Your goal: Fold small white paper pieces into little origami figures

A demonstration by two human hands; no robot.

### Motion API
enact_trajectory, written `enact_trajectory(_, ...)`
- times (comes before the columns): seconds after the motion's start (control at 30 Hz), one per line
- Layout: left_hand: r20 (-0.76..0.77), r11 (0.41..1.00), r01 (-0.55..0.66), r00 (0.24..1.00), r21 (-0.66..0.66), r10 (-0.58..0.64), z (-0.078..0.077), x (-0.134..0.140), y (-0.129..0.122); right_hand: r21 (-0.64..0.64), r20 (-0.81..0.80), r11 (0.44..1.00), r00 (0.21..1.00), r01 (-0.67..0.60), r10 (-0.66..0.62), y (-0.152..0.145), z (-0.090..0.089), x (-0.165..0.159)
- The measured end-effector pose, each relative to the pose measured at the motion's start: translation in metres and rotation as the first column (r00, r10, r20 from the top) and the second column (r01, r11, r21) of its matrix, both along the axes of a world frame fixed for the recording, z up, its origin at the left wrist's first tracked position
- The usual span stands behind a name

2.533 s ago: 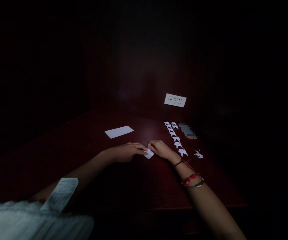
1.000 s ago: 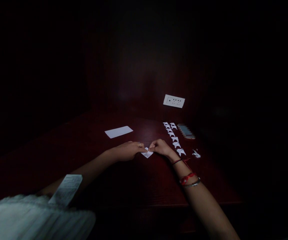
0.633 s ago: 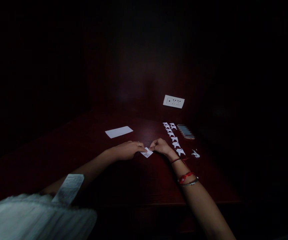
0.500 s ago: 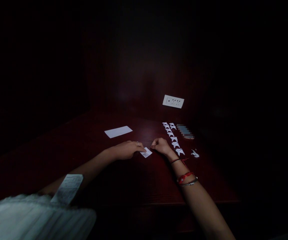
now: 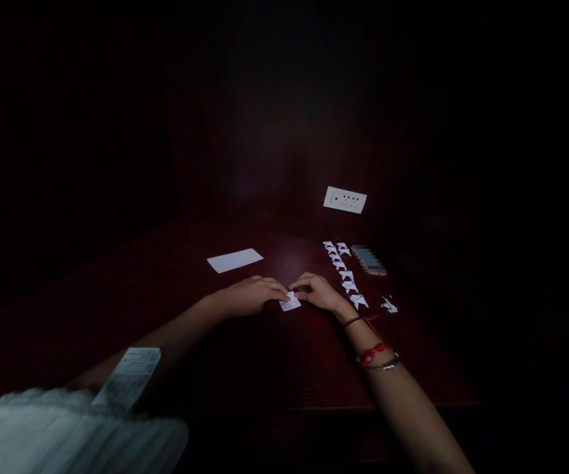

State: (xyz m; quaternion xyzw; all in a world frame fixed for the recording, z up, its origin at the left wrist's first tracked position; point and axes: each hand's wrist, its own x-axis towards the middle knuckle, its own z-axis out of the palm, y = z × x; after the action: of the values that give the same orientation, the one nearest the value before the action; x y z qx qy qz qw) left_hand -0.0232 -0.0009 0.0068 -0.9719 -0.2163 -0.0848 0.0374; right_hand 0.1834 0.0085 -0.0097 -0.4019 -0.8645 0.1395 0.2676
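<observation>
A small square of white paper (image 5: 290, 304) lies on the dark red table under the fingertips of both hands. My left hand (image 5: 255, 295), with a ring on one finger, presses the paper from the left. From the right, my right hand (image 5: 320, 292) has its thumb and bent fingers at the paper's upper right edge. My fingers cover part of the paper, so its folds do not show clearly. Nearest my right hand is a row of small folded white paper pieces (image 5: 348, 286).
A white paper strip (image 5: 235, 260) lies beyond my left hand. To the right are a phone (image 5: 369, 260) and a little heap of white scraps (image 5: 390, 305). A socket panel (image 5: 345, 200) is on the wall behind. The table's front edge (image 5: 334, 409) is close to me.
My right hand has moved left and its fingers, curled away from the square before, now touch it. My left hand stays on the paper. The view has shifted slightly.
</observation>
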Motion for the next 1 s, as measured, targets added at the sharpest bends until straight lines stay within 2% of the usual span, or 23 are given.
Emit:
enact_trajectory(0.07,-0.013,0.998,-0.032,0.999,0.055,0.033,0.001,-0.002,-0.001,0.015,0.054,0.999,0.997,-0.048,0.047,-0.001,0.002,0.0)
enact_trajectory(0.13,-0.028,0.993,-0.066,0.997,0.099,0.069,0.002,-0.003,-0.001,0.018,0.086,0.999,0.996,-0.033,0.031,-0.002,0.004,0.0)
enact_trajectory(0.27,-0.049,0.982,-0.1,0.993,0.162,0.11,0.004,-0.001,-0.003,-0.024,0.129,0.997,0.99,0.067,-0.064,-0.003,0.006,-0.002)
enact_trajectory(0.4,0.003,0.965,-0.148,0.989,0.217,0.151,0.004,0.006,-0.006,-0.093,0.145,0.979,0.975,0.181,-0.167,-0.004,0.007,-0.005)
enact_trajectory(0.67,-0.014,0.969,-0.214,0.976,0.126,0.218,-0.009,0.011,-0.01,-0.203,0.136,0.923,0.943,0.326,-0.303,-0.004,0.011,-0.011)
enact_trajectory(0.87,0.036,0.961,-0.241,0.971,0.139,0.238,-0.018,0.011,-0.01,-0.35,0.119,0.9,0.965,0.26,-0.233,0.0,0.01,-0.01)
enact_trajectory(1.0,0.015,0.978,-0.208,0.978,0.017,0.207,-0.015,0.012,-0.01,-0.411,-0.017,0.88,0.963,0.239,-0.27,0.006,0.002,-0.004)
